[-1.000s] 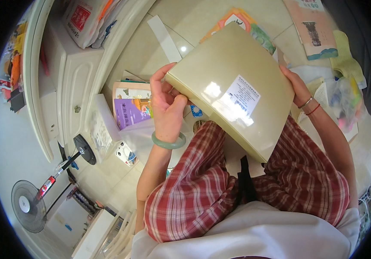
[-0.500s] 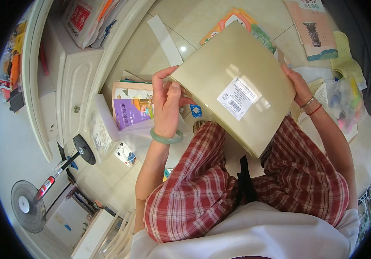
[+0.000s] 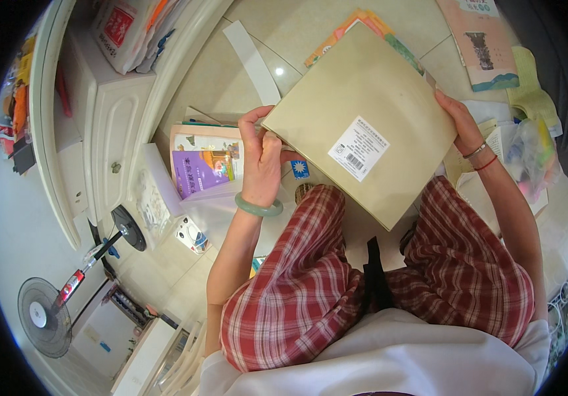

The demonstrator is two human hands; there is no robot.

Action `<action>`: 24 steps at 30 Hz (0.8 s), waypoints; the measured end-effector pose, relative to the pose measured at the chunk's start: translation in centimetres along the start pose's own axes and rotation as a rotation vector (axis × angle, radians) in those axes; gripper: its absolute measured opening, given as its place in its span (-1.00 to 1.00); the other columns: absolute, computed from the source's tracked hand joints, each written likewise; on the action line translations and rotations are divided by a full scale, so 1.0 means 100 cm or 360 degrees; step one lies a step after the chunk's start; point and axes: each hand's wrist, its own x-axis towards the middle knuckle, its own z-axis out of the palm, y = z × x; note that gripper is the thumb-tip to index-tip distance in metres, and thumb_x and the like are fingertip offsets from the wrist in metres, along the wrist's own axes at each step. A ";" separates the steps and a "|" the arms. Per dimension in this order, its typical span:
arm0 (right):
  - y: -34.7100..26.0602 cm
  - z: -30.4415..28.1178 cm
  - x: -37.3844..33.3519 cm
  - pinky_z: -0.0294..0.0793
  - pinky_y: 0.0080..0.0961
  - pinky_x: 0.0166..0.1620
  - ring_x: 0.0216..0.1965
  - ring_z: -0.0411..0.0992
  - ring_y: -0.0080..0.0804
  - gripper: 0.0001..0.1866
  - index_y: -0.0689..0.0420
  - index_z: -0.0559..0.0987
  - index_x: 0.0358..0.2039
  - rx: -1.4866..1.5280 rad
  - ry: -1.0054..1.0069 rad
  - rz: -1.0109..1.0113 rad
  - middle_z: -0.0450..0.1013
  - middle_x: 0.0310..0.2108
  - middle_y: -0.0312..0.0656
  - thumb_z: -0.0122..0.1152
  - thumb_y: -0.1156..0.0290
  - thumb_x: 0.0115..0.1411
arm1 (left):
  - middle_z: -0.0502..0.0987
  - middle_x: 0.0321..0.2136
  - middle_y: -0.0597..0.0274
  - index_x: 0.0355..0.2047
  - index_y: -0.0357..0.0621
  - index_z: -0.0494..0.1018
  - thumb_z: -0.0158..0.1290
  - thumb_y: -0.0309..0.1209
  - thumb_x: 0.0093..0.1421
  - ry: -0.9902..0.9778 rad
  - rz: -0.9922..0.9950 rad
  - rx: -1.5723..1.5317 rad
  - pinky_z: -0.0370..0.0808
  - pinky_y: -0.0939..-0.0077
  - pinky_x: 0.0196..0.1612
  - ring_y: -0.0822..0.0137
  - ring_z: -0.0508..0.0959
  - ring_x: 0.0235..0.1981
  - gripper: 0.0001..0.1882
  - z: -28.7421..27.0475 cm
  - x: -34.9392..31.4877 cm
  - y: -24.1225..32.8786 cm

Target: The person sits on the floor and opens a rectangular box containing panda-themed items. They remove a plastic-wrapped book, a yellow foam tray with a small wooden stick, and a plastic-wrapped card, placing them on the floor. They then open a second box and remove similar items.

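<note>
Left hand pinches the beige box; right hand, partly hidden, seemingly clasps its opposite edge.

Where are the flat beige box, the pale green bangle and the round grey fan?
Flat beige box (image 3: 365, 100): head view, large upward face.
Pale green bangle (image 3: 257, 209): head view, front of its band.
Round grey fan (image 3: 38, 315): head view, white hub.

The file box is between the left hand and right hand, before the lap. Beyond it a booklet lies on the floor, books to the left, a plastic bag to the right
</note>
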 end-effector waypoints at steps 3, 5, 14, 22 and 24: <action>0.001 -0.002 0.000 0.46 -0.70 -0.21 -0.28 0.49 -0.64 -0.57 0.20 0.55 -0.08 -0.0004 0.0031 -0.0020 0.54 -0.24 -0.30 0.14 0.09 0.25 | 0.37 -0.02 0.08 0.11 -0.09 0.08 -0.39 -0.49 0.28 0.0012 -0.0008 0.0038 0.59 0.35 -0.22 0.27 0.51 -0.12 -0.62 0.000 0.000 -0.006; -0.001 -0.001 0.000 0.45 -0.70 -0.20 -0.28 0.48 -0.64 -0.57 0.19 0.56 -0.08 -0.0019 0.0033 -0.0039 0.53 -0.24 -0.31 0.14 0.09 0.25 | 0.36 -0.01 0.09 0.12 -0.08 0.08 -0.39 -0.49 0.27 0.0020 -0.0011 0.0048 0.59 0.36 -0.22 0.27 0.51 -0.12 -0.61 -0.001 0.000 -0.009; -0.001 0.000 0.000 0.45 -0.69 -0.20 -0.28 0.48 -0.64 -0.57 0.19 0.56 -0.09 -0.0047 0.0022 -0.0079 0.53 -0.25 -0.32 0.17 0.08 0.23 | 0.36 -0.03 0.09 0.14 -0.05 0.08 -0.36 -0.55 0.16 0.0045 -0.0064 0.0083 0.60 0.35 -0.22 0.28 0.49 -0.12 -0.51 -0.003 0.001 -0.023; -0.002 0.001 -0.001 0.43 -0.70 -0.18 -0.26 0.46 -0.66 -0.57 0.18 0.57 -0.09 -0.0112 0.0006 -0.0109 0.52 -0.25 -0.34 0.17 0.07 0.23 | 0.36 -0.06 0.10 0.14 -0.02 0.07 -0.36 -0.57 0.14 0.0076 -0.0106 0.0051 0.60 0.34 -0.20 0.27 0.48 -0.13 -0.49 -0.003 0.000 -0.029; -0.002 0.000 -0.001 0.43 -0.70 -0.17 -0.26 0.46 -0.67 -0.56 0.18 0.56 -0.08 -0.0130 0.0002 -0.0120 0.52 -0.24 -0.34 0.17 0.07 0.23 | 0.32 -0.09 0.08 0.13 -0.07 0.06 -0.34 -0.56 0.15 0.0080 -0.0073 0.0062 0.59 0.42 -0.27 0.32 0.46 -0.18 -0.51 -0.003 0.000 -0.030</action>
